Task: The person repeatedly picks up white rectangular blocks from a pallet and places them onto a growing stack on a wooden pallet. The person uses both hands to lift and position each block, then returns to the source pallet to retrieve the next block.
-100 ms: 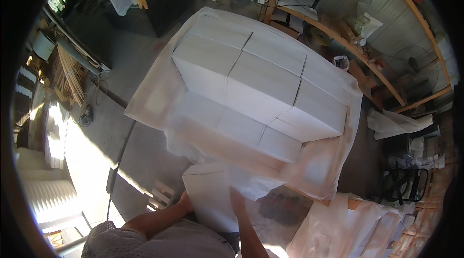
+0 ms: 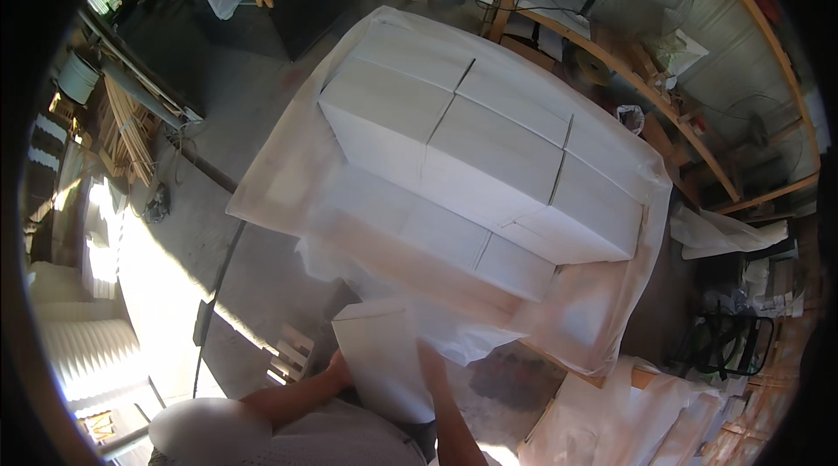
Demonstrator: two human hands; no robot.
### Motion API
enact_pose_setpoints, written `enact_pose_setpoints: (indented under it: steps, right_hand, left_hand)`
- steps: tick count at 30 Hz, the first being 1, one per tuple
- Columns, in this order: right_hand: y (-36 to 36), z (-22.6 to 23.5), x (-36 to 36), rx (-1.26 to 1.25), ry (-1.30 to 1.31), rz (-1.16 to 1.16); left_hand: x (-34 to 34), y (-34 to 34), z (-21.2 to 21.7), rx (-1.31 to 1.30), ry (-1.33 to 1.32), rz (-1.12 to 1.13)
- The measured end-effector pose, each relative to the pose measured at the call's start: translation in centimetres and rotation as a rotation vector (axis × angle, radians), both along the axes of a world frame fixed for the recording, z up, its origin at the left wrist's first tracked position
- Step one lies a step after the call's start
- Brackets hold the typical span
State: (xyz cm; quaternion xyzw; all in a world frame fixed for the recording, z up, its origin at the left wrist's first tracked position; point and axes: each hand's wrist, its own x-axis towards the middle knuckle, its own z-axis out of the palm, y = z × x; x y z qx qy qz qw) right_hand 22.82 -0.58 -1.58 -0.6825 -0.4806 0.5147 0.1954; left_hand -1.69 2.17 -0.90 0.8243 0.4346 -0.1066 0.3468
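I hold a flat white box (image 2: pixel 384 361) in front of my chest with both hands. My left hand (image 2: pixel 339 372) grips its left edge from beneath. My right hand (image 2: pixel 434 370) lies flat along its right side, fingers stretched up over the surface. Just beyond it stands a large stack of white boxes (image 2: pixel 471 152), laid in rows and layers on a thin white plastic sheet (image 2: pixel 602 309) that hangs down around the stack.
A wooden pallet corner (image 2: pixel 288 352) shows under the sheet at the lower left. Wooden shelving rails (image 2: pixel 646 82) with clutter and a fan run along the right. Crumpled white sheeting (image 2: pixel 628 422) lies at the lower right. Concrete floor (image 2: pixel 175 248) with sunlit patches is on the left.
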Motion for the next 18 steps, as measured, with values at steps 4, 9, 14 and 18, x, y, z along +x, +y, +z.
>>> enact_pose_setpoints:
  steps: [4,9,14,18]
  right_hand:
    - [5.8,-3.8,-2.7,-0.116,-0.108,0.086]
    - [13.6,-11.3,-6.3,0.057,-0.257,0.298]
    - [27.8,-16.5,-9.5,-0.141,-0.197,0.304]
    - [40.1,-16.8,-12.2,-0.233,-0.202,0.300]
  left_hand:
    - [-2.2,4.8,-2.4,0.200,-0.081,0.014]
    - [-5.9,10.7,-10.8,-0.272,-0.431,0.534]
    - [-7.3,17.7,-18.7,-1.250,-1.414,1.989]
    - [-5.9,24.6,-21.0,-0.948,-1.765,1.843]
